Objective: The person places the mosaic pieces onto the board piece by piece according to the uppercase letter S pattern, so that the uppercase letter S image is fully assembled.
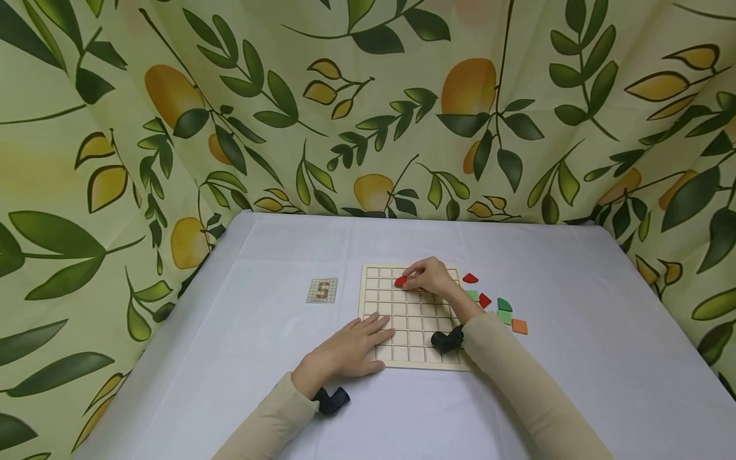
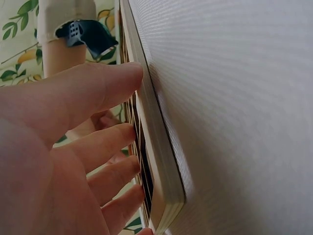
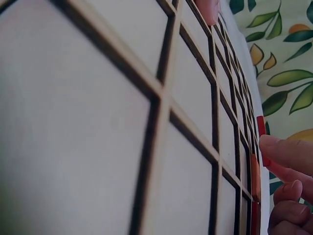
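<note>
A pale wooden grid board [image 1: 416, 350] lies on the table. My right hand [image 1: 430, 277] is over its far side and pinches a red piece with a rounded edge [image 1: 399, 282] between thumb and finger. In the right wrist view an orange piece [image 3: 255, 177] and a dark red one sit in the grid close by that hand; the hand covers them in the head view. My left hand [image 1: 352, 346] rests at the board's near left corner, fingers spread and nearly straight on the grid. The left wrist view shows its thumb [image 2: 112, 85] at the board's edge.
Right of the board lie loose flat pieces: a red one [image 1: 470, 278], another red [image 1: 485, 300], a dark green one [image 1: 505, 305], light green squares [image 1: 504, 317] and an orange square [image 1: 520, 326]. A small pattern card [image 1: 322, 291] showing an S-like shape lies left of the board.
</note>
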### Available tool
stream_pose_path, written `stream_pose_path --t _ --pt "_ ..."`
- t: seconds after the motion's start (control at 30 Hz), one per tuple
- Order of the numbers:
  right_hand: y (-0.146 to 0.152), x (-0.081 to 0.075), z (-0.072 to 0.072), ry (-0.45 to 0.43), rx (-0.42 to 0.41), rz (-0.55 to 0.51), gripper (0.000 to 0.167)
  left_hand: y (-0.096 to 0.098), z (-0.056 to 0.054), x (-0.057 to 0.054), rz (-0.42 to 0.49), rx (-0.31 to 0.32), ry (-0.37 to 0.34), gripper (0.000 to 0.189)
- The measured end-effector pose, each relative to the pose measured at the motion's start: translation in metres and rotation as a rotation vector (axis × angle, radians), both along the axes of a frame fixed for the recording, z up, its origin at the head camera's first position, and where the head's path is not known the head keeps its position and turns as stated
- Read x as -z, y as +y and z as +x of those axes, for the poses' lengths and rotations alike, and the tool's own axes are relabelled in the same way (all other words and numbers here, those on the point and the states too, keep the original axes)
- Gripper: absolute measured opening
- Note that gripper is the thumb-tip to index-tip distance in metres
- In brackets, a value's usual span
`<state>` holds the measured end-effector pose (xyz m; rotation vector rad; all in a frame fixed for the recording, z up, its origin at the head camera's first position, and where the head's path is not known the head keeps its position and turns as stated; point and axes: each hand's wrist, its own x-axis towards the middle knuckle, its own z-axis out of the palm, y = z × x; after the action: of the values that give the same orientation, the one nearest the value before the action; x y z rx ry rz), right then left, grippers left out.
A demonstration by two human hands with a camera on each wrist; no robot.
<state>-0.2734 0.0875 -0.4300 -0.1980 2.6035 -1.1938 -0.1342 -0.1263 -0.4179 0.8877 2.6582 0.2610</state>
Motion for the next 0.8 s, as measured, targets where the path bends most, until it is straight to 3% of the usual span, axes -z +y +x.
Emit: stream_pose_path --t 0.2,0.8 --pt "-0.0037 0.0019 -0.0031 -0.060 0.044 0.006 0.028 -0.0001 -0.0010 0.0015 0.001 0.001 0.008 0.062" --pt "-0.0067 0.0040 -0.0017 -0.035 0.040 0.051 0.027 -0.0003 -0.0003 0.0021 -0.004 0.009 0.014 0.062"
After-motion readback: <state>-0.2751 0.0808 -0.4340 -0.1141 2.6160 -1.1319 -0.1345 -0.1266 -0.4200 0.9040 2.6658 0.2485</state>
